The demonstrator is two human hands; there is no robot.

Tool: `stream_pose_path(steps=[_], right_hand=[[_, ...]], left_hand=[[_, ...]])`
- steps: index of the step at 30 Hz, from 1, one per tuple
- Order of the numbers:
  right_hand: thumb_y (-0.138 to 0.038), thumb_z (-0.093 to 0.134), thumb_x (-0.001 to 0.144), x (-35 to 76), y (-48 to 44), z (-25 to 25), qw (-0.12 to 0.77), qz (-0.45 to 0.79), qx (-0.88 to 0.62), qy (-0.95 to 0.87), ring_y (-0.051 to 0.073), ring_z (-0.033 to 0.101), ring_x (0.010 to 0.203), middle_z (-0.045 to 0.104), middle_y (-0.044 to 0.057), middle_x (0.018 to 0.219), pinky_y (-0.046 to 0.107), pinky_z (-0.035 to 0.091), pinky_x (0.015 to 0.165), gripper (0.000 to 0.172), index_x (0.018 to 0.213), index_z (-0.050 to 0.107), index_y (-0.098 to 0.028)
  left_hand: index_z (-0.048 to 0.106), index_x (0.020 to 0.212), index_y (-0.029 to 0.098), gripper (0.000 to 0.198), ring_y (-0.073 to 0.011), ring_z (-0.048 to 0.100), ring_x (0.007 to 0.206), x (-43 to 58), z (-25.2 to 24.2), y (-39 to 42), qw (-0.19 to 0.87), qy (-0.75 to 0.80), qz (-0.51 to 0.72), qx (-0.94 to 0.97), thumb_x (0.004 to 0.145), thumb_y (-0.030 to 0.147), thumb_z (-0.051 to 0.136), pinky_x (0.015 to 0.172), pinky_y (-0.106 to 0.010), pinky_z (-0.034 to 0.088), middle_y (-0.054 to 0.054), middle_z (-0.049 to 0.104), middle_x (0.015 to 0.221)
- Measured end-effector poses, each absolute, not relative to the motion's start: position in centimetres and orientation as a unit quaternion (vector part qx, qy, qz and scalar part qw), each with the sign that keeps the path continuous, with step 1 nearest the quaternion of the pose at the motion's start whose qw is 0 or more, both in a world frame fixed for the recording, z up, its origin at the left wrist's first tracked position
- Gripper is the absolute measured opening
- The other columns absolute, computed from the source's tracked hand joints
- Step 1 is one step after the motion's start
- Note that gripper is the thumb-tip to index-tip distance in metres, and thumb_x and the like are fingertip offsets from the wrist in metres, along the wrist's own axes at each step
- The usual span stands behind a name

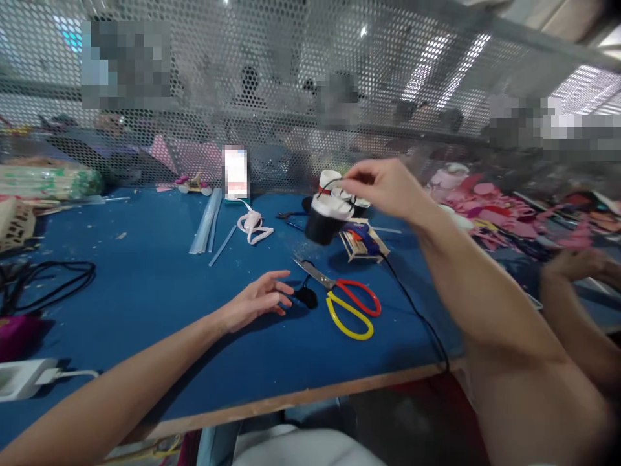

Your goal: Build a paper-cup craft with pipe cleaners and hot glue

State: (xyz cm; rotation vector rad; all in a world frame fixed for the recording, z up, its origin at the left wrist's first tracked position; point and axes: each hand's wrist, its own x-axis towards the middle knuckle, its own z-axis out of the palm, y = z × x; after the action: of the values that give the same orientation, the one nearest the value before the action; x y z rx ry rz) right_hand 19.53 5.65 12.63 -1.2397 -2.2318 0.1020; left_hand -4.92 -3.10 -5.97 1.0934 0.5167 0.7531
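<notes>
At the back middle of the table, my right hand (381, 184) is closed, pinching a thin black cord (332, 183) that loops over a small black cup (323, 225) with a white rim. The cup is slightly tilted and blurred; whether it touches the table I cannot tell. My left hand (259, 301) lies low over the blue table, its fingers apart and nothing held. Just right of those fingertips is a small black fluffy-looking piece (306, 298). Large scissors (334, 285) with one red and one yellow handle lie beside it.
A wooden stick frame (363, 241) stands right of the cup, with a black cable (417, 307) running over the table edge. White ribbon (255, 226), clear glue sticks (206, 223) and a propped phone (236, 173) are behind. Pink scraps (499, 200) and another person's arm (567, 291) are at right.
</notes>
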Motion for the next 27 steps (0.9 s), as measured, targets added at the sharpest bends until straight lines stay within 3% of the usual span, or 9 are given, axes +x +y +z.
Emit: stream_pose_path(steps=[3, 8, 15, 27], right_hand=[[-0.030, 0.053, 0.077, 21.4, 10.0, 14.0, 0.282, -0.072, -0.540, -0.790, 0.016, 0.055, 0.069, 0.063, 0.006, 0.074, 0.029, 0.040, 0.065, 0.021, 0.081, 0.066, -0.014], [-0.026, 0.054, 0.076, 23.2, 15.9, 13.5, 0.255, -0.146, -0.605, -0.740, 0.020, 0.058, 0.074, 0.066, 0.009, 0.081, 0.031, 0.041, 0.068, 0.021, 0.083, 0.068, -0.013], [-0.018, 0.050, 0.073, 21.6, 20.7, 12.3, 0.236, -0.105, -0.649, -0.715, 0.022, 0.060, 0.075, 0.067, 0.013, 0.076, 0.030, 0.044, 0.068, 0.022, 0.078, 0.068, -0.007], [-0.017, 0.051, 0.070, 21.8, 23.1, 10.7, 0.124, -0.070, -0.648, -0.749, 0.017, 0.060, 0.069, 0.066, 0.007, 0.070, 0.025, 0.041, 0.061, 0.021, 0.080, 0.069, -0.011]], left_hand=[[0.046, 0.120, 0.019, 0.047, -0.0176, 0.055, 0.091, -5.0, -5.9, -2.9, 0.762, 0.243, 0.321, 0.506, 0.077, 0.031, 0.059, 0.079, -0.032, 0.043, -0.012, 0.051, 0.109], [0.049, 0.115, 0.017, 0.046, -0.0164, 0.056, 0.087, -4.9, -5.7, -2.7, 0.769, 0.263, 0.301, 0.499, 0.073, 0.030, 0.064, 0.078, -0.032, 0.043, -0.010, 0.053, 0.105], [0.051, 0.113, 0.017, 0.046, -0.0160, 0.056, 0.088, -4.9, -5.8, -2.5, 0.778, 0.260, 0.298, 0.489, 0.072, 0.030, 0.066, 0.079, -0.033, 0.043, -0.009, 0.053, 0.105], [0.053, 0.111, 0.018, 0.045, -0.0155, 0.056, 0.086, -5.0, -5.8, -2.1, 0.788, 0.260, 0.284, 0.480, 0.070, 0.029, 0.067, 0.078, -0.032, 0.043, -0.008, 0.055, 0.101]])
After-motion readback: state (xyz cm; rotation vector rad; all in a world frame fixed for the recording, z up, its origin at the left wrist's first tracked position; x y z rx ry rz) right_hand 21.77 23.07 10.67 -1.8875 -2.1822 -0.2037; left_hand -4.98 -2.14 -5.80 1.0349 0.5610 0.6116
